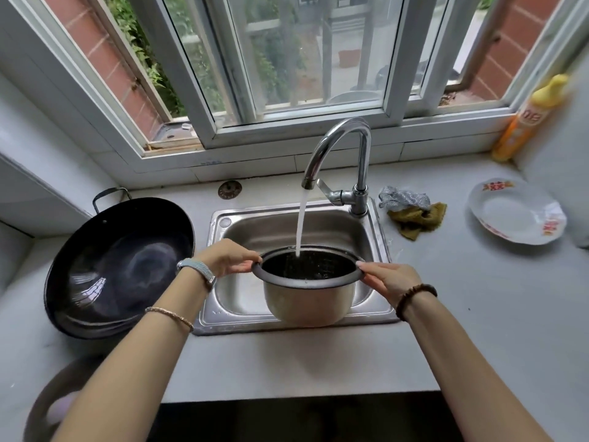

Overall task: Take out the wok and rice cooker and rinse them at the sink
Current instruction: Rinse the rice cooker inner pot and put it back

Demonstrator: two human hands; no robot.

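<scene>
The rice cooker pot (pixel 307 301) is held upright above the near part of the sink (pixel 318 224), with its open mouth under the faucet (pixel 344 145). A water stream (pixel 301 224) runs from the spout into the far-left part of the pot's dark interior. The left hand (pixel 228 258) pinches the left side of the pot's rim, fingers pressed together and curled over the edge. The right hand (pixel 393 279) pinches the right side of the rim, thumb tip on top of the edge; its other fingers lie close together, and their tips are hidden under the rim. A watch (pixel 197 271) sits on the left wrist and a bead bracelet (pixel 414 298) on the right wrist. The wok (pixel 118 269) rests on the counter (pixel 478 298) to the left of the sink, interior facing up, tilted, with its right edge just beside the sink's left rim. To the right of the faucet base lie a grey mesh scrubber (pixel 403 197) and an olive cloth (pixel 417 220), touching each other. Farther right stands a white plate (pixel 513 212), and an orange-and-yellow bottle (pixel 529 119) stands in the far right corner below the window (pixel 287 59).
</scene>
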